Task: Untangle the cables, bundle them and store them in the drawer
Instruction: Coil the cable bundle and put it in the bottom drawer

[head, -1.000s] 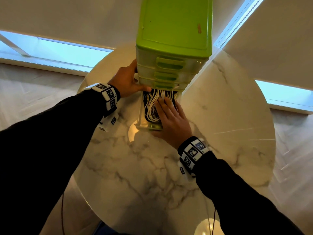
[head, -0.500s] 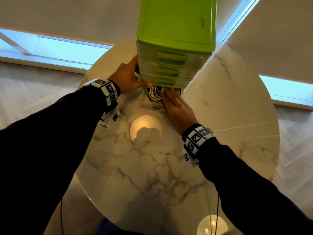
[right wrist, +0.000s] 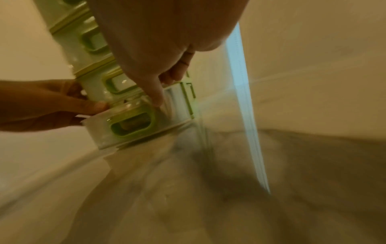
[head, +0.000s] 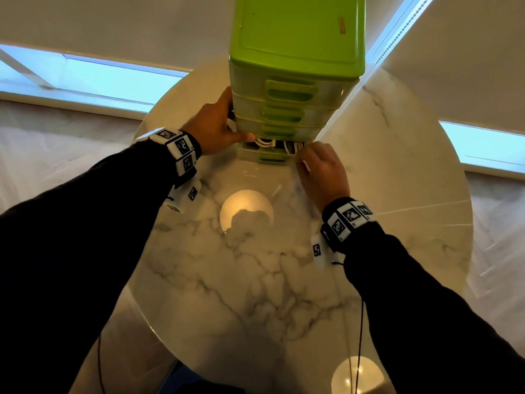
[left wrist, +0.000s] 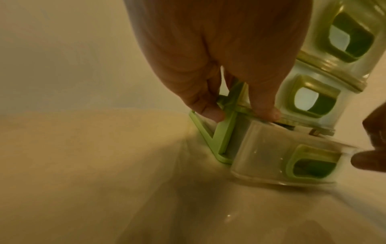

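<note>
A green drawer unit stands at the far side of the round marble table. Its bottom drawer sticks out only a little, and white cables show in the narrow gap above its front. My left hand grips the unit's left side, with thumb and fingers pinching the green frame. My right hand holds the drawer's front right corner, its thumb on the rim and the other fingers curled beside it. Most of the cables are hidden inside.
The three drawers above are closed. Ceiling lamps reflect on the tabletop. A window strip and a blind cord lie behind the table. Thin wires hang from my sleeves near the table's front edge.
The bottom drawer has slid from wide open to nearly closed. My right hand left the cables and moved to the drawer's front right corner. The left hand stayed on the unit.
</note>
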Available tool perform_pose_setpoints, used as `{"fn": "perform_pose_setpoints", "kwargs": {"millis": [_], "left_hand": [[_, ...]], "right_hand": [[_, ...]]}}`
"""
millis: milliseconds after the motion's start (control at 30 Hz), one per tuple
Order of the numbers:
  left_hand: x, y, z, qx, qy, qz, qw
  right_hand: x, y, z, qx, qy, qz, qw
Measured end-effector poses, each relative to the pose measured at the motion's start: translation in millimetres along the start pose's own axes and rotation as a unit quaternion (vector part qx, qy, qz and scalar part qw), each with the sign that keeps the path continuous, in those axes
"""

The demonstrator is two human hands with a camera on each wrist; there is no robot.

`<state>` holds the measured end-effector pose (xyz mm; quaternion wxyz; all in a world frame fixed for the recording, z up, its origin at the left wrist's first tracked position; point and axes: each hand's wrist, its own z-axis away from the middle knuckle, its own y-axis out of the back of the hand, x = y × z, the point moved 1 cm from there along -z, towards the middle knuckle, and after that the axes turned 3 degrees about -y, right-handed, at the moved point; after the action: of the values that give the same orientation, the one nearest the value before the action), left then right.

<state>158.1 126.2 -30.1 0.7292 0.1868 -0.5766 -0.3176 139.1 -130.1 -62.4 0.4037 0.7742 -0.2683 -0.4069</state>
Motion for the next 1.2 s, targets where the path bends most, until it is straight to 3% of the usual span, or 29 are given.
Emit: {"fn": "perform_pose_setpoints", "kwargs": {"millis": [100, 167, 267, 400, 633, 867, 1067, 1200], "left_hand": [[-5.7, -11.8, 9.1, -0.006, -0.008, 0.051, 0.999], [-9.7, -23.2, 14.5, 0.006, 0.003, 0.087, 0.996], [-14.7, -34.6, 14.5, 0.054, 0.000, 0.096, 0.994], [-19.3, -36.6, 9.3, 0.085, 0.011, 0.096, 0.992], [-10.8, -37.5, 9.5, 0.083, 0.008, 0.100, 0.991], [0.8, -59.1, 5.8, 0.160, 0.031, 0.131, 0.978], [2.4, -52.0, 6.6, 0.150, 0.023, 0.112, 0.982], [-2.0, -47.2, 4.8, 0.140, 0.049, 0.168, 0.975]], "right_hand": [[26.8, 9.7, 2.5, -0.052, -0.254, -0.102, 0.960], [35.4, 10.5, -7.0, -0.133, -0.302, -0.169, 0.929], [31.3, 6.6, -27.0, -0.210, -0.274, -0.185, 0.920], [28.6, -0.2, -38.9, -0.158, -0.296, -0.203, 0.920], [28.3, -1.1, -38.4, -0.153, -0.277, -0.186, 0.930], [21.6, -5.8, -26.9, -0.142, -0.284, -0.216, 0.923], [23.0, -6.2, -23.0, -0.133, -0.298, -0.220, 0.919], [20.8, -4.6, -25.7, -0.135, -0.296, -0.219, 0.920]]}}
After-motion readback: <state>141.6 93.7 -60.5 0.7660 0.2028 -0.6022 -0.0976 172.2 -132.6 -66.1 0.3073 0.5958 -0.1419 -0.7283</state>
